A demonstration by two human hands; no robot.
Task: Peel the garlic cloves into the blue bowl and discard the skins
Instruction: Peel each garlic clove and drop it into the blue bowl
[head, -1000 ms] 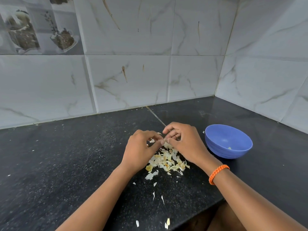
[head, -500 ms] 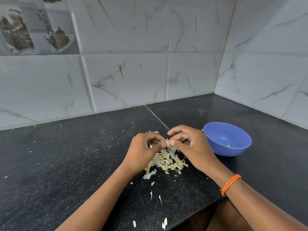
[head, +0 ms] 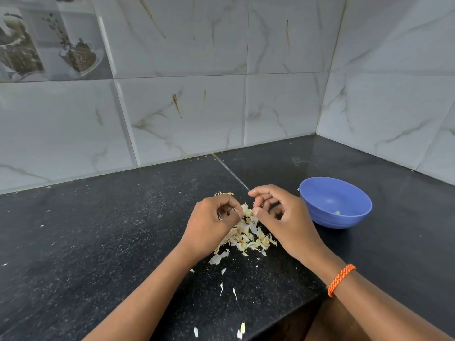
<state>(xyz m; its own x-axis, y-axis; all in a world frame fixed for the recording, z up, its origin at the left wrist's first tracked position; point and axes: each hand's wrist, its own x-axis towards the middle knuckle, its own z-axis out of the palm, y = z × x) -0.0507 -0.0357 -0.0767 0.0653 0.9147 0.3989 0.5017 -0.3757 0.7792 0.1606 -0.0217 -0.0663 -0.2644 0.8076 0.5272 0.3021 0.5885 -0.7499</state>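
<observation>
Left hand (head: 209, 227) fingers (head: 232, 205) curl inward; whatever they pinch is hidden behind them, too small to identify. Right hand (head: 283, 217) palm side not visible. Skin pile (head: 246, 236) partly covered beneath both hands. Pale speck in blue bowl (head: 336, 203), right of the fingers, unresolvable. Both forearms cut off at bottom edge.

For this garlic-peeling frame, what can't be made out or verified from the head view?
- What the left hand and right hand pinch between them: curled fingers hide it, so clove or skin is unclear.
- Contents of the blue bowl: the near wall hides most of the inside; only a pale speck shows, too small to identify.
- Pile of skins: both hands cover parts of it; unpeeled cloves underneath cannot be ruled out.
- Both forearms are cut off by the bottom edge.
</observation>
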